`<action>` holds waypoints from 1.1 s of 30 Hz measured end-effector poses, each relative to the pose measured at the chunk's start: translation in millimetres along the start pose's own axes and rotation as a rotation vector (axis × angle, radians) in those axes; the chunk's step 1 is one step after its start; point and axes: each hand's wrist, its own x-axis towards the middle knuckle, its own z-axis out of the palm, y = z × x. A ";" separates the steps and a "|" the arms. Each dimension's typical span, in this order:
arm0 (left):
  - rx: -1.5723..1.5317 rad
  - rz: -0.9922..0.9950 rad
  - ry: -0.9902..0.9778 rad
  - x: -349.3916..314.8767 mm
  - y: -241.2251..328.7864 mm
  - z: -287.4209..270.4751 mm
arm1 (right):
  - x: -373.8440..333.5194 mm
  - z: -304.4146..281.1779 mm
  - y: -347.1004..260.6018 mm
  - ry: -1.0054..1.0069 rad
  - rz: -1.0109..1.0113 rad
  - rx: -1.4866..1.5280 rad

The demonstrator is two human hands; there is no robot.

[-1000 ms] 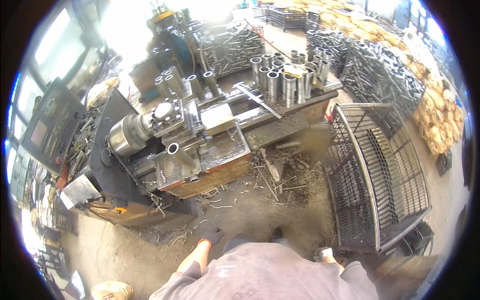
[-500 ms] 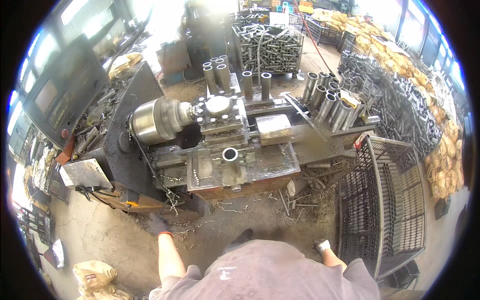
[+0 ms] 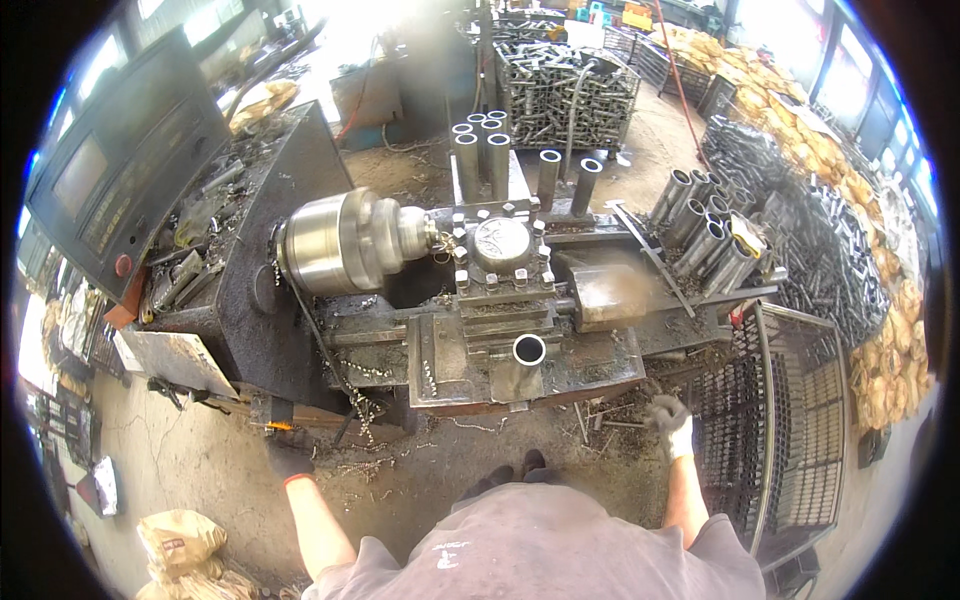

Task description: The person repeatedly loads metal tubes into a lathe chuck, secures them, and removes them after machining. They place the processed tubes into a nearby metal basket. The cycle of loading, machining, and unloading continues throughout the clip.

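Observation:
My left hand (image 3: 291, 459), in a dark glove with an orange cuff, is low beside the lathe's front left base, close to a small orange-tipped part (image 3: 282, 427). Its fingers blend into the dark background. My right hand (image 3: 668, 414), in a grey-and-white glove, is raised between the carriage's right end and a wire cage (image 3: 770, 420). Its fingers are loosely bent, with nothing visible in them. Ahead is the lathe, with its bright chuck (image 3: 335, 245) at left and a square tool post (image 3: 500, 245). A metal tube (image 3: 528, 352) stands upright on the front of the carriage.
Several tubes (image 3: 482, 160) stand behind the tool post, and more (image 3: 708, 240) are grouped at the right end. A long T-shaped bar (image 3: 652, 258) lies near them. Curled chips (image 3: 365, 467) and short rods (image 3: 610, 412) litter the floor. A filled bin (image 3: 565, 100) stands behind.
The lathe sits further right in the picture as my view shifts. My right hand has risen and come forward; my left hand has moved left.

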 end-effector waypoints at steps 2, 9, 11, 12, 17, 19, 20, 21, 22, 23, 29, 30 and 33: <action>0.313 0.207 -0.136 -62.9 -37.8 35.3 | 15.9 5.1 -47.9 0.000 -0.133 -0.053; 2.122 0.560 -1.104 -231.6 -123.0 219.6 | 45.1 45.4 -233.2 -0.338 -0.628 -0.174; 1.969 0.660 -0.921 -219.9 -125.2 261.6 | 40.3 70.1 -284.6 -0.486 -0.749 -0.193; 1.881 1.057 -0.891 -209.4 -125.8 277.6 | 36.1 85.6 -308.3 -0.570 -0.804 -0.199; 1.844 0.931 -1.160 -161.6 -150.2 332.4 | 22.5 205.9 -396.8 -0.695 -1.327 -0.416; 2.049 0.974 -0.937 -153.7 -154.8 339.7 | 32.6 270.7 -416.4 -0.733 -1.400 -0.561; 1.962 0.918 -0.925 -152.5 -154.8 339.8 | 42.5 302.3 -421.6 -0.784 -1.363 -0.678; 1.834 0.886 -0.888 -153.3 -152.1 335.3 | 56.3 329.8 -423.6 -0.844 -1.302 -0.871; 1.749 0.793 -0.841 -154.7 -147.5 329.6 | 73.6 357.4 -423.7 -0.921 -1.249 -1.028; 1.626 0.866 -0.942 -158.2 -140.9 317.0 | 90.9 396.0 -423.8 -1.035 -0.956 -1.362; 1.314 0.794 -0.997 -179.2 -91.7 217.9 | 183.5 471.2 -389.0 -1.952 -1.016 -1.112; 1.263 0.859 -0.954 -181.3 -82.9 198.5 | 186.9 460.1 -389.4 -1.749 -0.991 -1.136; 1.332 0.721 -0.703 -189.5 -61.6 142.9 | 170.8 395.5 -413.1 -1.134 -0.816 -1.003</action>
